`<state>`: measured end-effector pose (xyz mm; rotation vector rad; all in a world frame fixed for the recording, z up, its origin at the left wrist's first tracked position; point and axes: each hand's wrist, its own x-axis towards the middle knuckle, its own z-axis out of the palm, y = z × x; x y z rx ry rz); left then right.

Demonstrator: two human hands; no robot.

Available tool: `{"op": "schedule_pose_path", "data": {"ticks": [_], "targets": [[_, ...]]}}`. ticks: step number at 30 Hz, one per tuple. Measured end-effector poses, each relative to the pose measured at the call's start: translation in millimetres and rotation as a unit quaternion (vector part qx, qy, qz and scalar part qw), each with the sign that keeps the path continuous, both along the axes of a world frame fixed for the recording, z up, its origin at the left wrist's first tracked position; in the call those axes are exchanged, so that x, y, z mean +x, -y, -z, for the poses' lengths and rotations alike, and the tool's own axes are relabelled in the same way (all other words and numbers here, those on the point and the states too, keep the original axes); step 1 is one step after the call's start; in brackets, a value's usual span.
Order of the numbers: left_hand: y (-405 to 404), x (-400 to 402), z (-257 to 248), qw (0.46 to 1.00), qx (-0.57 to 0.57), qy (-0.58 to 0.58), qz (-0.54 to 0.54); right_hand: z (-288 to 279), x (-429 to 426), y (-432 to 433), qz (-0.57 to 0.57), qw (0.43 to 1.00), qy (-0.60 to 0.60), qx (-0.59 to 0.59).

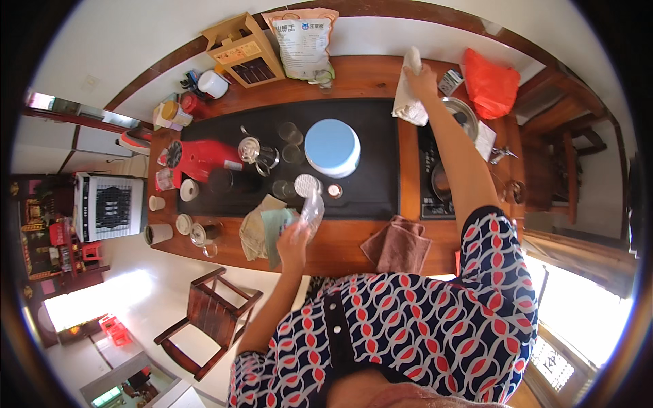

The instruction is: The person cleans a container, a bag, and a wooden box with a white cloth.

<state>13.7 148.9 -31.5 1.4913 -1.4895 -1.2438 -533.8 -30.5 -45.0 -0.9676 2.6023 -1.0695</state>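
Observation:
My left hand [293, 244] grips a clear plastic bag [312, 211] above the table's near edge, beside a light green packet [275, 232] and a beige cloth [253, 229]. At the far right of the black tray [377, 153], my right hand [422, 81] is closed on a whitish folded cloth or paper [409, 109]. A round tub with a blue lid [332, 143] stands on the tray. Near it are a white perforated lid [308, 185], a small round white item [334, 190] and several clear glasses [291, 133]. A brown cloth [400, 247] lies at the near edge.
Left on the tray are a red appliance [204, 158] and a glass teapot [268, 159]. A cardboard box [250, 61] and a large printed bag [303, 46] stand behind. On the right are a cooktop [427, 196], a metal pan [472, 115] and a red plastic bag [491, 84]. A wooden chair [210, 319] stands nearby.

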Motion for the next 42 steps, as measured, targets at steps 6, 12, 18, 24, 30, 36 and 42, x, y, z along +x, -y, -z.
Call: {"op": "schedule_pose_path", "data": {"ticks": [6, 12, 18, 24, 30, 36, 42], "targets": [[-32.1, 15.1, -2.8, 0.982, 0.144, 0.042, -0.113, 72.8, -40.3, 70.4, 0.069, 0.987, 0.048, 0.137], [-63.0, 25.1, 2.0, 0.98, 0.105, 0.035, -0.167, 91.8, 46.3, 119.0, -0.122, 0.953, -0.177, 0.214], [-28.1, 24.8, -3.4, 0.973, 0.122, -0.002, -0.197, 92.5, 54.0, 92.4, -0.32, 0.922, -0.177, 0.13], [-23.7, 22.9, 8.7, 0.973, 0.144, -0.05, -0.176, 82.0, 65.0, 17.7, -0.532, 0.809, 0.013, 0.25], [-30.5, 30.5, 15.6, 0.991, 0.106, 0.0, -0.083, 24.9, 8.1, 42.6, -0.374, 0.91, 0.018, 0.175], [-27.2, 30.2, -1.7, 0.987, 0.094, 0.125, -0.042, 52.1, -69.4, 69.2, -0.046, 0.988, -0.055, 0.139], [-33.4, 27.0, -11.3, 0.984, 0.101, 0.036, -0.144, 100.9, 10.6, 89.0, -0.118, 0.956, -0.195, 0.185]]}}
